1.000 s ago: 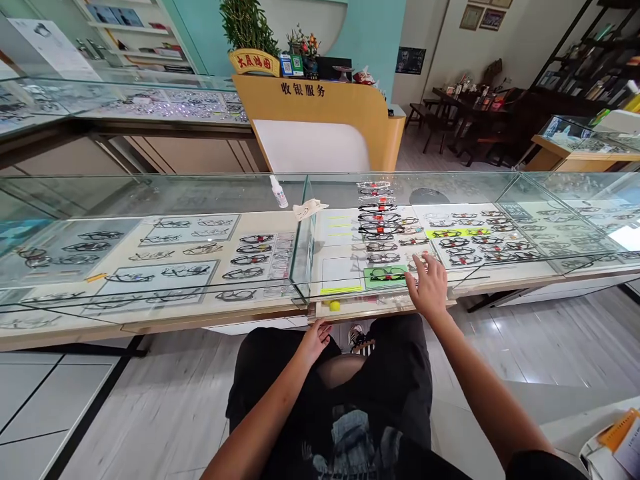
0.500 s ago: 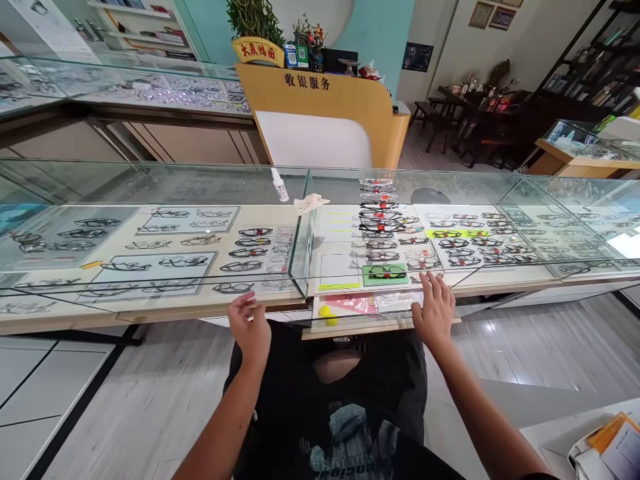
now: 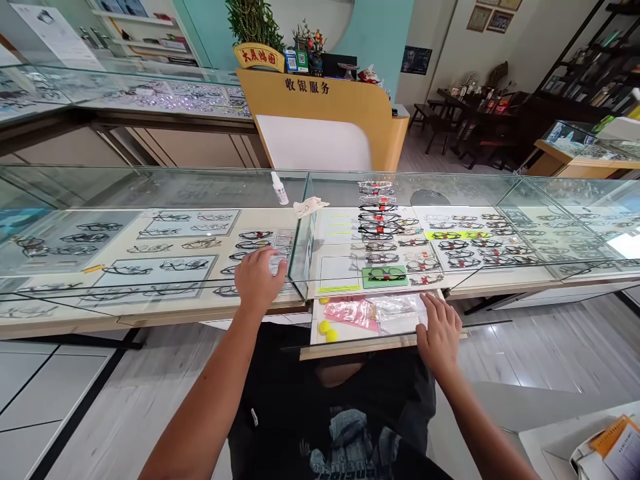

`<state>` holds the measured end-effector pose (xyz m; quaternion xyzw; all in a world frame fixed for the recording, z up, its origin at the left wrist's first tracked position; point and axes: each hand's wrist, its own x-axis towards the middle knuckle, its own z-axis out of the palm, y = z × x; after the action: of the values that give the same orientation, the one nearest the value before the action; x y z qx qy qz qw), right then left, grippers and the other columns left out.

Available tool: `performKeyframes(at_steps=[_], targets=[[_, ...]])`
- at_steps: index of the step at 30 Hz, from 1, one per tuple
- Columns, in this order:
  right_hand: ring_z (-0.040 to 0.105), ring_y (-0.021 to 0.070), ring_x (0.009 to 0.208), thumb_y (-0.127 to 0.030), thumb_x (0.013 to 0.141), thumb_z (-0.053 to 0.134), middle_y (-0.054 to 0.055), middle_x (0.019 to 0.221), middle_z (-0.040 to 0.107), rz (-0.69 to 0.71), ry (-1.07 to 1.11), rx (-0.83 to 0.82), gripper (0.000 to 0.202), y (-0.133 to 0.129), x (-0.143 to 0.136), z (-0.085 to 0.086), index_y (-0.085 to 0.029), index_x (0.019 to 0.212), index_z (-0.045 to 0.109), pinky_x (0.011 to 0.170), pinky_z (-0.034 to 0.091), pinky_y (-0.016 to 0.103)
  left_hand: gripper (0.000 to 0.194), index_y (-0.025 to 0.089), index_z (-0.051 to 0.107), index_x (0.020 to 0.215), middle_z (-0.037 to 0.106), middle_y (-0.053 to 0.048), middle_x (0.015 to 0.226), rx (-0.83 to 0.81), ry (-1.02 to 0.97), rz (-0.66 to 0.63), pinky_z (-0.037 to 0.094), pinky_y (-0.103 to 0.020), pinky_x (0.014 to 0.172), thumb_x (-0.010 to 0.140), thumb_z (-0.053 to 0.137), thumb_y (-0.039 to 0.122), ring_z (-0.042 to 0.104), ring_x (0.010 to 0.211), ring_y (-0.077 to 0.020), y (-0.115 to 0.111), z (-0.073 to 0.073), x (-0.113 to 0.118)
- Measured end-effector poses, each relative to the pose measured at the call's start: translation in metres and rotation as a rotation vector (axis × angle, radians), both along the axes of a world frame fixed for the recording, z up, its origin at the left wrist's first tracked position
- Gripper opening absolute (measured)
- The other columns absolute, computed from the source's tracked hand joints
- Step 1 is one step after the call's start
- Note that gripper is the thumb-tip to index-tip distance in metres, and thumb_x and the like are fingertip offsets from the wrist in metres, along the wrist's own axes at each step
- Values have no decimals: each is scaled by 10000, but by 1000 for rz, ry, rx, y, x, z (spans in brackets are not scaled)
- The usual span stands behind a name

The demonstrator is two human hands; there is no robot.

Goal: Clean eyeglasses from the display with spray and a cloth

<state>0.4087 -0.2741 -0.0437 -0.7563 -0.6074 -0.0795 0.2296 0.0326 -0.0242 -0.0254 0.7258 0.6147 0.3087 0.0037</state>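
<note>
My left hand (image 3: 260, 280) is raised over the front of the glass display counter, its fingers apart and nothing in them. Beneath and beyond it lie dark eyeglasses (image 3: 255, 235) in the left case, some hidden by the hand. My right hand (image 3: 440, 333) rests at the right end of a pulled-out drawer (image 3: 360, 350), fingers stretched over its corner. In that drawer are a pink plastic packet (image 3: 347, 311), a clear plastic packet (image 3: 395, 312) and small yellow round pieces (image 3: 327, 331).
A glass divider (image 3: 301, 250) separates the two cases. On the counter stand a white bottle (image 3: 279, 189) and a pale cloth (image 3: 309, 206). A column of eyeglasses (image 3: 379, 223) and a green card (image 3: 384, 276) lie right of the divider. A cashier desk (image 3: 320, 100) stands beyond.
The drawer has come further out toward me, showing more of its contents. My right hand has moved down toward me with it; my left hand has moved up and forward over the counter.
</note>
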Motion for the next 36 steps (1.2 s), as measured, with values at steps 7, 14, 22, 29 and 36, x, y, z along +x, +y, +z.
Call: performKeyframes(at_steps=[7, 14, 22, 29, 36], targets=[[519, 367, 1389, -242, 978, 495, 128, 1479, 595, 35, 120, -40, 518, -26, 0, 23, -271, 1494, 501, 1133, 409, 585, 355, 191, 710, 1214, 742, -128, 1349, 36, 52, 36, 423, -480, 965, 1002, 491, 372, 615, 1277, -364, -1, -8, -3], [622, 326, 1237, -370, 1019, 603, 97, 1281, 710, 358, 34, 100, 173, 86, 42, 122, -273, 1076, 735, 1087, 429, 519, 314, 209, 693, 1089, 738, -142, 1091, -14, 222, -69, 449, -464, 851, 978, 525, 450, 620, 1101, -371, 10, 8, -4], [561, 329, 1119, -341, 1003, 617, 123, 1237, 753, 486, -195, -106, 238, 290, 76, 129, -227, 983, 824, 954, 397, 454, 505, 199, 636, 1327, 600, -184, 1485, -119, 228, -2, 401, -561, 1156, 957, 542, 530, 503, 1415, -406, 19, 13, -2], [496, 329, 1155, -302, 1012, 550, 174, 1305, 726, 271, -289, -224, 332, 406, 73, 137, -175, 1125, 836, 972, 360, 439, 729, 183, 524, 1558, 434, -187, 1696, -178, 230, 6, 267, -594, 1293, 992, 474, 640, 338, 1601, -405, 28, 5, -6], [499, 317, 1149, -264, 987, 552, 220, 1255, 724, 228, -344, -284, 345, 489, 70, 123, -127, 1134, 833, 1005, 342, 441, 688, 228, 563, 1543, 479, -148, 1676, -135, 214, 6, 308, -582, 1292, 973, 528, 612, 381, 1588, -386, 28, 3, -12]])
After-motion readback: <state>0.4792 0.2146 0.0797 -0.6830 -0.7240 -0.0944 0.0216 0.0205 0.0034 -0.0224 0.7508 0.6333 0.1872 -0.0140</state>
